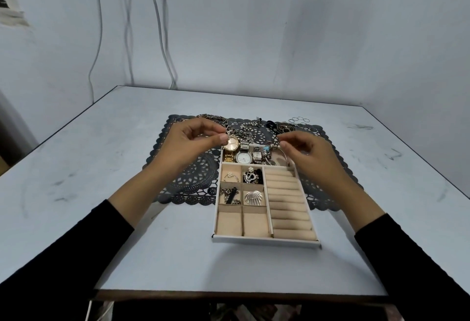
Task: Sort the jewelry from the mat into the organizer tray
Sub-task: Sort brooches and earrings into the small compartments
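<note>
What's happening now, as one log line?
left hand: pinches beaded piece | right hand: at thin bangle, grip unclear | organizer tray: three watches, four small cells filled | mat: more jewelry waiting

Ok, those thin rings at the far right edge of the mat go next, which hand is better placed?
Probably right. The thin rings lie just beyond the right hand, and the ring rolls sit on that side of the tray. The left hand is by the gold watch, across the tray.
</note>
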